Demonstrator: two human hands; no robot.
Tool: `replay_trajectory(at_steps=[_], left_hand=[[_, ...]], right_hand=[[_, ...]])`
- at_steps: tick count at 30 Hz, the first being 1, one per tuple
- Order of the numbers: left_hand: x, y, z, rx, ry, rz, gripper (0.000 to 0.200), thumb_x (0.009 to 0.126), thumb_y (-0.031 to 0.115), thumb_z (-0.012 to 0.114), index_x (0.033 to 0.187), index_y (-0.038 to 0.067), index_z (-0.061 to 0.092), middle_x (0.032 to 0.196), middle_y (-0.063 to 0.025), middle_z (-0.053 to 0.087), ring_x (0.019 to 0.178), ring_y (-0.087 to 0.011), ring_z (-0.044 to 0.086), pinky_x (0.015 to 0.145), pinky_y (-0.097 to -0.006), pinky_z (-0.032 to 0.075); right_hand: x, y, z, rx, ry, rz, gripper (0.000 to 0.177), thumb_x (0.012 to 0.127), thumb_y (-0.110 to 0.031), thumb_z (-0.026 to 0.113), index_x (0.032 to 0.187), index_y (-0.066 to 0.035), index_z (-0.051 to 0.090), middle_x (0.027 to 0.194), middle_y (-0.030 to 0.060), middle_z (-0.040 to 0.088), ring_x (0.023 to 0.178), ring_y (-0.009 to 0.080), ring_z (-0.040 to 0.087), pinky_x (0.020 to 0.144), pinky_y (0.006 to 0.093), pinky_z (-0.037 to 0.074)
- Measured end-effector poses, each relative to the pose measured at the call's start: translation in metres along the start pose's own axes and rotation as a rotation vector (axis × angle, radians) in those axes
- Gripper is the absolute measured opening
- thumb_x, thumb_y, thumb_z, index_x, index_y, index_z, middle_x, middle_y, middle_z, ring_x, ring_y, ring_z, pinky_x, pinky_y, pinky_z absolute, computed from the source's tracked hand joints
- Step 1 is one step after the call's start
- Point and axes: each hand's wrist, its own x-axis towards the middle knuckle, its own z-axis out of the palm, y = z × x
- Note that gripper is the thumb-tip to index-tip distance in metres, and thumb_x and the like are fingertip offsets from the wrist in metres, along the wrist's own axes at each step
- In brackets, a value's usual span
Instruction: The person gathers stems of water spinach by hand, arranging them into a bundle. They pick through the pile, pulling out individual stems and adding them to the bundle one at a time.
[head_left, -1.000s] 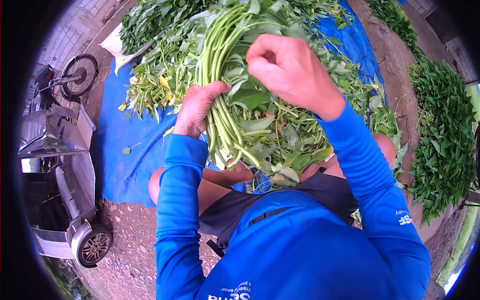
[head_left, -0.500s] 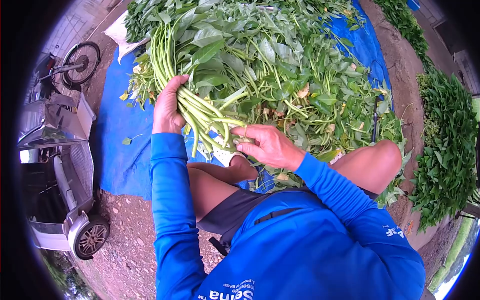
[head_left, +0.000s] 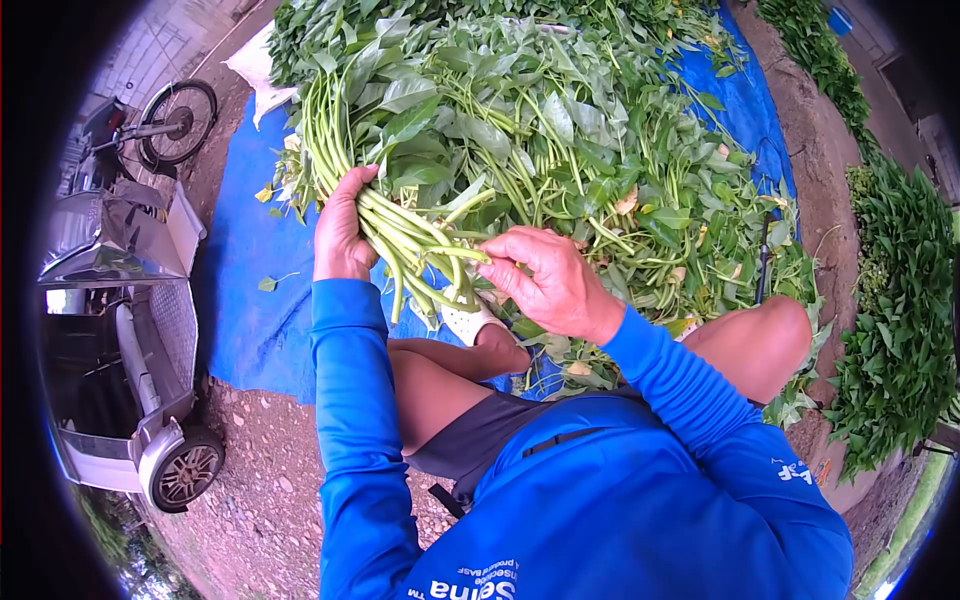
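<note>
Over the blue plastic sheet [head_left: 245, 335], sheaf: a thick sheaf of long, pale green, leafy-topped stems [head_left: 405, 222] is held up before the person, leaves pointing away, bare stem ends towards the body and right hand.
Left hand [head_left: 345, 230]: wrapped around the sheaf partway along its stems, thumb across the top, grasping it.
Right hand [head_left: 555, 282]: thumb and forefinger pinched on one light green stem end [head_left: 478, 255] that juts from the sheaf.
Heap: a broad, tangled heap of leafy green cuttings [head_left: 600, 150], with some brown leaves, lies beyond the hands.
Foot: a white perforated clog [head_left: 468, 322] shows just below the stem ends.
Step in hand: apparently tending the stem ends while the left hand steadies them.
Next move: seems to call for a firm left hold and a precise right pinch, leaving neighbouring stems undisturbed.
</note>
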Motion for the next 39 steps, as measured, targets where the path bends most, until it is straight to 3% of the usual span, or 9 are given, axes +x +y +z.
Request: replay_trajectory(at_steps=[2, 5, 10, 13, 18, 24, 28, 33, 39], left_hand=[[0.001, 0.0, 0.002, -0.023, 0.01, 0.042, 0.018, 0.093, 0.01, 0.076, 0.106, 0.001, 0.068, 0.089, -0.0139, 0.076, 0.068, -0.0288, 0.075, 0.062, -0.0422, 0.068], [0.013, 0.005, -0.005, -0.104, 0.024, 0.067, 0.018, 0.094, 0.009, 0.074, 0.108, 0.0, 0.067, 0.091, -0.0143, 0.076, 0.072, -0.0303, 0.076, 0.068, -0.0458, 0.069], [0.013, 0.014, -0.007, -0.113, 0.043, 0.071, 0.012, 0.093, 0.008, 0.076, 0.1, 0.002, 0.068, 0.092, -0.0118, 0.076, 0.077, -0.0284, 0.076, 0.072, -0.0453, 0.067], [0.012, 0.014, -0.009, -0.131, -0.014, 0.057, 0.017, 0.094, 0.008, 0.073, 0.108, -0.001, 0.068, 0.096, -0.0163, 0.078, 0.079, -0.0315, 0.078, 0.076, -0.049, 0.069], [0.004, 0.015, -0.007, -0.133, 0.075, 0.069, 0.015, 0.093, 0.011, 0.076, 0.103, 0.003, 0.069, 0.086, -0.014, 0.076, 0.063, -0.0284, 0.072, 0.06, -0.0438, 0.066], [0.012, 0.049, -0.041, -0.13, 0.039, 0.174, 0.018, 0.095, 0.012, 0.075, 0.107, -0.001, 0.07, 0.096, -0.0163, 0.077, 0.075, -0.0305, 0.075, 0.071, -0.0451, 0.067], [0.002, 0.056, -0.041, -0.12, 0.049, 0.212, 0.019, 0.095, 0.011, 0.075, 0.109, 0.0, 0.07, 0.1, -0.0163, 0.077, 0.081, -0.0321, 0.076, 0.076, -0.047, 0.068], [-0.027, 0.049, -0.004, -0.136, 0.046, 0.235, 0.017, 0.092, 0.012, 0.079, 0.105, 0.004, 0.071, 0.091, -0.0098, 0.076, 0.067, -0.0261, 0.072, 0.063, -0.0392, 0.065], [-0.028, 0.043, -0.011, -0.078, 0.07, 0.225, 0.017, 0.093, 0.015, 0.08, 0.102, 0.004, 0.071, 0.087, -0.0076, 0.074, 0.067, -0.0224, 0.071, 0.062, -0.0375, 0.064]], right_hand=[[-0.002, -0.003, 0.002, -0.074, 0.016, -0.045, 0.013, 0.095, -0.013, 0.074, 0.093, -0.001, 0.068, 0.082, 0.0156, 0.065, 0.082, 0.038, 0.065, 0.075, 0.048, 0.051], [-0.038, 0.0, 0.009, -0.027, -0.142, -0.098, 0.013, 0.098, -0.013, 0.074, 0.102, -0.001, 0.071, 0.082, 0.0135, 0.065, 0.076, 0.0344, 0.064, 0.069, 0.0446, 0.051], [-0.034, -0.003, 0.013, 0.232, -0.056, 0.318, 0.029, 0.098, -0.01, 0.07, 0.125, 0.0, 0.069, 0.105, 0.0184, 0.072, 0.091, 0.0333, 0.071, 0.085, 0.0407, 0.058], [0.0, 0.03, 0.023, -0.029, -0.177, -0.021, 0.033, 0.098, -0.011, 0.067, 0.13, 0.0, 0.066, 0.106, 0.0194, 0.071, 0.095, 0.0371, 0.069, 0.086, 0.0435, 0.057], [-0.013, 0.039, 0.026, 0.06, -0.321, 0.031, 0.016, 0.099, -0.017, 0.063, 0.102, -0.001, 0.067, 0.097, 0.0194, 0.068, 0.096, 0.0426, 0.066, 0.082, 0.0525, 0.052], [-0.1, 0.08, 0.012, -0.359, -0.765, 0.287, 0.028, 0.096, -0.023, 0.068, 0.115, -0.002, 0.074, 0.096, 0.018, 0.072, 0.102, 0.0389, 0.071, 0.091, 0.0476, 0.056], [-0.036, 0.146, 0.027, -0.134, 0.083, 0.552, 0.027, 0.095, -0.02, 0.067, 0.11, -0.001, 0.077, 0.115, 0.0262, 0.073, 0.105, 0.0444, 0.071, 0.095, 0.0517, 0.057], [0.012, 0.187, 0.049, -0.547, 0.028, 0.623, 0.032, 0.094, -0.023, 0.066, 0.116, -0.001, 0.075, 0.12, 0.0242, 0.07, 0.111, 0.0456, 0.068, 0.099, 0.0524, 0.054], [0.02, 0.175, 0.031, -0.483, 0.104, 0.5, 0.025, 0.092, -0.019, 0.071, 0.109, -0.001, 0.071, 0.112, 0.024, 0.069, 0.103, 0.044, 0.068, 0.095, 0.0523, 0.054]])
